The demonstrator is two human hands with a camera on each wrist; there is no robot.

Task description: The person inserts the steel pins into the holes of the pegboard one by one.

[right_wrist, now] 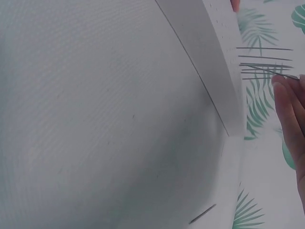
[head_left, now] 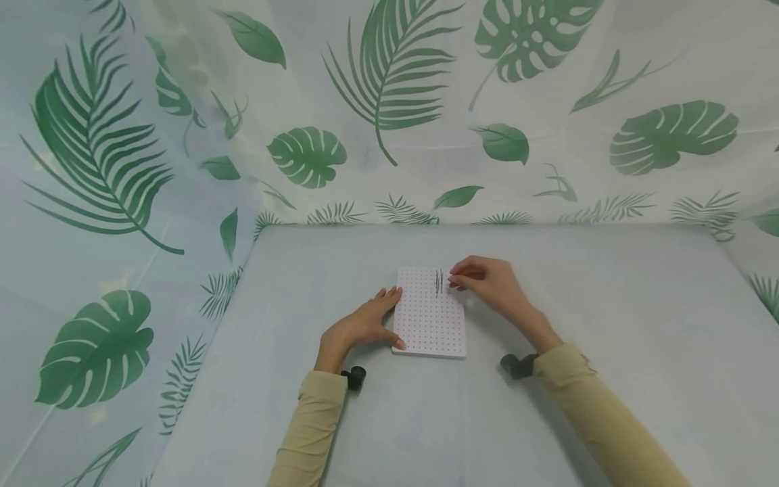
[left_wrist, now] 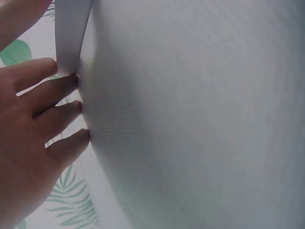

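Observation:
A white board (head_left: 429,318) with a grid of small holes lies on the table. Several thin dark metal pins (head_left: 439,283) stand up from its far right part, seen side-on in the right wrist view. My right hand (head_left: 491,283) pinches another thin pin (right_wrist: 269,71) between thumb and fingertips, tilted, its far end at or close to the board's face. Along the board's left edge rests my left hand (head_left: 360,325), fingers fairly straight against the side and thumb on the near left corner. The left wrist view shows those fingertips (left_wrist: 71,80) down at the board's side and the table.
One loose pin (right_wrist: 202,213) lies on the pale table (head_left: 341,433) beside the board. Behind and to the left hangs a curtain (head_left: 426,169) with green leaf prints. Black wrist-worn cameras (head_left: 517,366) sit low over the table.

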